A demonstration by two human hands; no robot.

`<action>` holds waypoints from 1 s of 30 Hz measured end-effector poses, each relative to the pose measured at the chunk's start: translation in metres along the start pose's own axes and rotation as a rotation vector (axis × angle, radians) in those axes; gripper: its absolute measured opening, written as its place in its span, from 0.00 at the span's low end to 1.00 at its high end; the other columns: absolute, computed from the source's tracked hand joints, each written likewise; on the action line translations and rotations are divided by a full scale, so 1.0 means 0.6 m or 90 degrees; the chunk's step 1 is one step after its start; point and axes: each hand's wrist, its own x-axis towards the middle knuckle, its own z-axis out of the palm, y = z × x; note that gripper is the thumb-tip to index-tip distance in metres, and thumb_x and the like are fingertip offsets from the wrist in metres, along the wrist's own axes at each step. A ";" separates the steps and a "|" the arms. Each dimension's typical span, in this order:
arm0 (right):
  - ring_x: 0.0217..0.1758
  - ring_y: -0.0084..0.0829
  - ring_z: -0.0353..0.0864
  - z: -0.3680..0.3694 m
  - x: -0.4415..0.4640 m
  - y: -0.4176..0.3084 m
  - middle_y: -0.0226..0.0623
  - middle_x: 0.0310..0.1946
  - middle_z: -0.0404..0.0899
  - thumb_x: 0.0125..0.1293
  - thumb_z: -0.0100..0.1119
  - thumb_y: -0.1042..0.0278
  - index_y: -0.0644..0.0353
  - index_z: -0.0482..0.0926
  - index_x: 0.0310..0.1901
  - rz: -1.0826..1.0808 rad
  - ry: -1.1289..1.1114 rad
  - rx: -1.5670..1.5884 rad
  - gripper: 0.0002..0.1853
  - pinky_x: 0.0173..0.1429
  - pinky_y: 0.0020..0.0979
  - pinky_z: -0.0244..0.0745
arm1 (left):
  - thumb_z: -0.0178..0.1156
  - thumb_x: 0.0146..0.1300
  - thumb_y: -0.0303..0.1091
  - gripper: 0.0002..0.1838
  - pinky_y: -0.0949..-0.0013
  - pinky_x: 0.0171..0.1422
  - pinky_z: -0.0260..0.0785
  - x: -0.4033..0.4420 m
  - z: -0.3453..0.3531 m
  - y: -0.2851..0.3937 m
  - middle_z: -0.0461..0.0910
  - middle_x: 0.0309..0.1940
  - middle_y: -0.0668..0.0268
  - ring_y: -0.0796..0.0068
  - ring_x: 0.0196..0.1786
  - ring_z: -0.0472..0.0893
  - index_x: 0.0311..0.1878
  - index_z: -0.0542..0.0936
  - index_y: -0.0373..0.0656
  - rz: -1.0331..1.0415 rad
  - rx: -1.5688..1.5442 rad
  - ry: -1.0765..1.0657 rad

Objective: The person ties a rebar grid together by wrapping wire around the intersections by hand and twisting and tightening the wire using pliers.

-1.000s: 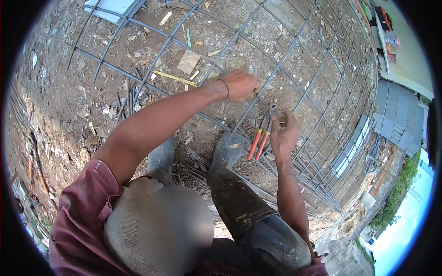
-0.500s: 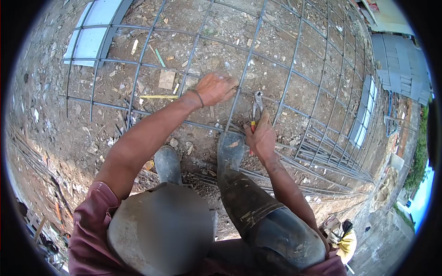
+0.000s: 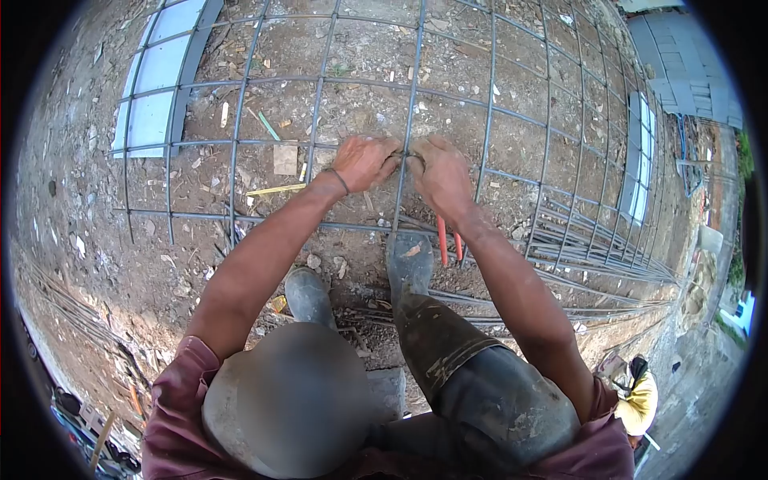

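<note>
A grid of steel rebar [image 3: 414, 80] spreads in front of me. At one bar crossing, my left hand [image 3: 364, 162] is closed, fingertips pinched against the left side of the bar. From the other side my right hand [image 3: 442, 178] meets it, its fingers curled in at the same crossing. Whatever lies between the fingertips is too small or hidden to make out. Pliers show only their spread red handles [image 3: 443, 240] below my right wrist. Their head is covered by the hand, and I cannot tell whether the palm touches them. My boot [image 3: 410, 260] stands just below the crossing.
Pale panels lie under the grid at left [image 3: 160, 72] and right [image 3: 638, 160]. Loose rebar [image 3: 592, 248] is bundled at right. A yellow folding-rule-like strip [image 3: 276, 190] and a flat wood piece [image 3: 286, 159] lie left of my hands. Rubble covers the ground.
My right hand has moved up and left from the pliers' handles to the bar crossing beside my left hand. The pliers' head is now hidden. The view has shifted slightly.
</note>
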 end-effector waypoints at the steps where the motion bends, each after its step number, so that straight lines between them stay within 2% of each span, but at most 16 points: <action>1: 0.50 0.53 0.81 0.008 -0.002 -0.003 0.49 0.43 0.80 0.66 0.61 0.69 0.61 0.83 0.46 -0.001 0.002 -0.001 0.09 0.55 0.51 0.77 | 0.60 0.70 0.41 0.15 0.47 0.53 0.76 0.000 -0.003 0.001 0.86 0.45 0.55 0.48 0.51 0.84 0.55 0.81 0.45 -0.004 -0.008 0.000; 4: 0.51 0.52 0.81 0.031 -0.022 -0.008 0.49 0.44 0.81 0.66 0.61 0.70 0.62 0.84 0.48 0.008 0.062 -0.016 0.11 0.58 0.50 0.76 | 0.60 0.70 0.41 0.15 0.47 0.53 0.76 0.002 -0.003 0.000 0.86 0.45 0.54 0.48 0.51 0.84 0.54 0.80 0.45 -0.008 0.005 -0.029; 7: 0.51 0.53 0.81 0.047 -0.036 -0.007 0.48 0.46 0.81 0.66 0.61 0.70 0.63 0.84 0.50 -0.061 0.124 -0.005 0.13 0.60 0.49 0.75 | 0.60 0.69 0.40 0.14 0.47 0.52 0.76 0.001 0.001 -0.004 0.86 0.44 0.54 0.48 0.50 0.84 0.53 0.80 0.45 -0.001 0.009 -0.019; 9: 0.52 0.52 0.80 0.057 -0.046 -0.009 0.48 0.47 0.81 0.64 0.63 0.71 0.64 0.83 0.50 -0.027 0.147 -0.011 0.13 0.61 0.48 0.75 | 0.60 0.69 0.40 0.14 0.47 0.52 0.76 0.001 0.002 -0.005 0.86 0.43 0.54 0.48 0.49 0.84 0.53 0.80 0.45 -0.008 0.008 -0.021; 12: 0.53 0.52 0.79 0.066 -0.048 -0.006 0.48 0.48 0.80 0.61 0.66 0.73 0.64 0.82 0.51 -0.055 0.190 0.016 0.15 0.61 0.48 0.75 | 0.60 0.68 0.40 0.13 0.47 0.51 0.76 0.001 0.001 -0.005 0.86 0.42 0.55 0.48 0.48 0.85 0.51 0.80 0.46 -0.009 0.002 -0.016; 25: 0.52 0.51 0.78 0.077 -0.055 -0.019 0.47 0.49 0.79 0.59 0.66 0.76 0.64 0.81 0.54 -0.079 0.190 0.004 0.20 0.58 0.49 0.74 | 0.61 0.67 0.40 0.09 0.46 0.46 0.76 0.001 0.014 -0.012 0.85 0.36 0.55 0.46 0.44 0.85 0.44 0.78 0.45 0.005 -0.007 0.027; 28: 0.50 0.49 0.76 0.077 -0.057 -0.036 0.47 0.49 0.77 0.60 0.62 0.76 0.68 0.80 0.56 -0.134 0.208 -0.084 0.21 0.55 0.48 0.72 | 0.61 0.68 0.40 0.10 0.46 0.45 0.76 0.002 0.014 -0.012 0.85 0.36 0.55 0.47 0.43 0.85 0.43 0.78 0.45 -0.002 -0.017 0.033; 30: 0.49 0.46 0.74 0.075 -0.058 -0.047 0.48 0.48 0.74 0.61 0.57 0.73 0.75 0.78 0.57 -0.123 0.099 -0.266 0.23 0.53 0.45 0.69 | 0.61 0.68 0.40 0.10 0.46 0.45 0.76 0.003 0.015 -0.011 0.85 0.36 0.55 0.47 0.44 0.85 0.43 0.79 0.45 -0.007 -0.018 0.033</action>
